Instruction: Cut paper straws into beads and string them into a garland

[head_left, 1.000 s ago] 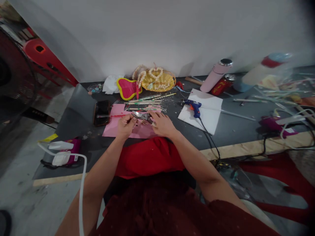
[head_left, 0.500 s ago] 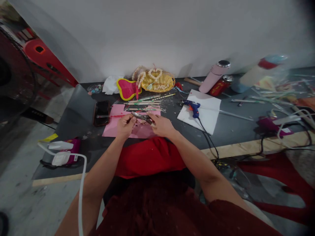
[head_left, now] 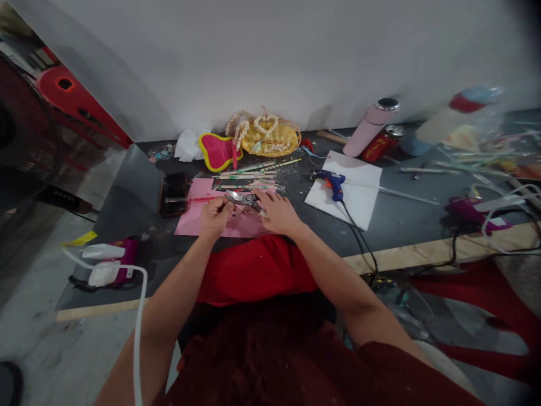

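Right hand [head_left: 279,214] grips grey metal pruning shears [head_left: 244,199] above flat pink paper [head_left: 191,223], blades toward 10 o'clock. Left hand [head_left: 214,217] closed near the blade tip; anything pinched too small to tell. From the shears: thin pale sticks [head_left: 249,176] at 12, oval yellow wicker basket [head_left: 279,137] at 1, blue glue gun [head_left: 335,183] at 3, black phone [head_left: 174,186] at 9.

Shears [head_left: 242,199] over paper [head_left: 190,221], basket [head_left: 289,135] behind

One wide view from the wearer's head looks forward and steeply down: hands [head_left: 214,219] near the frame's middle, desk [head_left: 137,177] stretching across, wall [head_left: 274,62] filling the top, the wearer's shirt [head_left: 253,361] close at the bottom.
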`<state>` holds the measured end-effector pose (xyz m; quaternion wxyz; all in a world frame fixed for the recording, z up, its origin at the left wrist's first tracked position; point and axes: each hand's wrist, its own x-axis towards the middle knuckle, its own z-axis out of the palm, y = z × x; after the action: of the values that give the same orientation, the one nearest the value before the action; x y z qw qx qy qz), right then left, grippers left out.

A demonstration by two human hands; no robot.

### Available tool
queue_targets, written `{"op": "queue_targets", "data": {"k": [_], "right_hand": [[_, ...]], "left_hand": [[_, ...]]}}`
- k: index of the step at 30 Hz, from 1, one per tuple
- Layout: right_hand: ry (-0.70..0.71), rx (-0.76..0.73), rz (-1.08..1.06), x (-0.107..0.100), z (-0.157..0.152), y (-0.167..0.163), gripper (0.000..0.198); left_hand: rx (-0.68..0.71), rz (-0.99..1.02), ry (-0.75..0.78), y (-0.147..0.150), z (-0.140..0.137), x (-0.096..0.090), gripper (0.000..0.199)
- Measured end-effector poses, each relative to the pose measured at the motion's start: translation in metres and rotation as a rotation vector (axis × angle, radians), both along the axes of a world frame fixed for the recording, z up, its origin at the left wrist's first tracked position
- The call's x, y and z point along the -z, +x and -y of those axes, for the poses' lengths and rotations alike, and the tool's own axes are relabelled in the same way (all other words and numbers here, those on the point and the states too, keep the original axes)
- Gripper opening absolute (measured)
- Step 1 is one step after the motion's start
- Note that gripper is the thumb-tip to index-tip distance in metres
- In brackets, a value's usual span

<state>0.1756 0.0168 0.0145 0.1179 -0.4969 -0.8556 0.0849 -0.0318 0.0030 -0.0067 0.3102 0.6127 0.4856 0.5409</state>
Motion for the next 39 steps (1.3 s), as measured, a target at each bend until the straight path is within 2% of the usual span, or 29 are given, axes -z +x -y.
{"op": "queue_targets", "data": {"k": [6, 16, 26, 39], "right_hand": [[0.031, 0.004, -0.009, 0.0001, -0.0014, 0.0, 0.075], [-0.017, -0.016, -0.01, -0.0003, -0.0008, 0.0004, 0.062], [-0.045, -0.002, -0.02, 0.0011, -0.0008, -0.0018, 0.063], [0.03, 0.018, -0.043, 0.0023, 0.0004, -0.0026, 0.071]], "left_hand": [[0.027, 0.029, -0.009, -0.0008, -0.0006, 0.0018, 0.025], [0.027, 0.061, -0.018, -0.0006, 0.0006, 0.0008, 0.027], [0.008, 0.1, -0.024, 0.0031, 0.0021, -0.0056, 0.025], [0.017, 0.09, -0.047, -0.0009, -0.0009, 0.0018, 0.025]]}}
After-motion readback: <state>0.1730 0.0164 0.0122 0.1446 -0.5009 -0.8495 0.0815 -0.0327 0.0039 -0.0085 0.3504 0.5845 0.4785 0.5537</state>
